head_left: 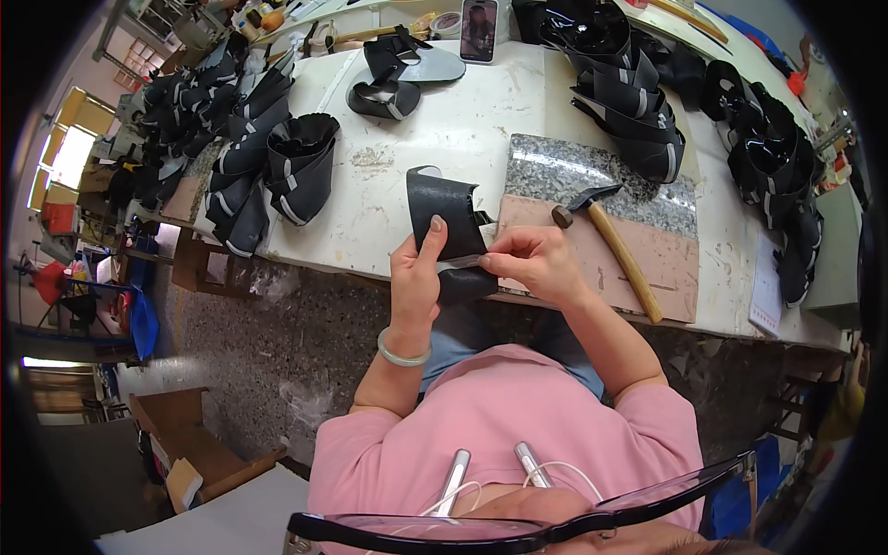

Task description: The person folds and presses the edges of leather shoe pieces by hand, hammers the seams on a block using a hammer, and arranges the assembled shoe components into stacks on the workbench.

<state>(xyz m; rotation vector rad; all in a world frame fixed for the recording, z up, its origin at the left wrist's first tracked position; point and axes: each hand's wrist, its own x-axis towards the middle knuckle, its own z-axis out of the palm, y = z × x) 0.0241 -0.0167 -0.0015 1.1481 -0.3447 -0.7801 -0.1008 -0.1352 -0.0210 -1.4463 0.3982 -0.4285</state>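
My left hand (413, 277) holds a curved black leather shoe-upper piece (444, 217) upright at the near edge of the white worktable (462, 120), thumb pressed on its face. My right hand (534, 262) pinches the light strip along the same piece's lower right edge. Both hands meet just in front of my lap. A wooden-handled hammer (615, 245) lies on the stone slab (601, 185) right of my right hand, its head pointing toward the leather piece.
Stacks of black leather pieces (268, 171) lie at the table's left, more (629, 92) at the back right and far right (772, 157). A phone (478, 30) stands at the back. Cardboard boxes (190, 444) sit on the floor at the lower left.
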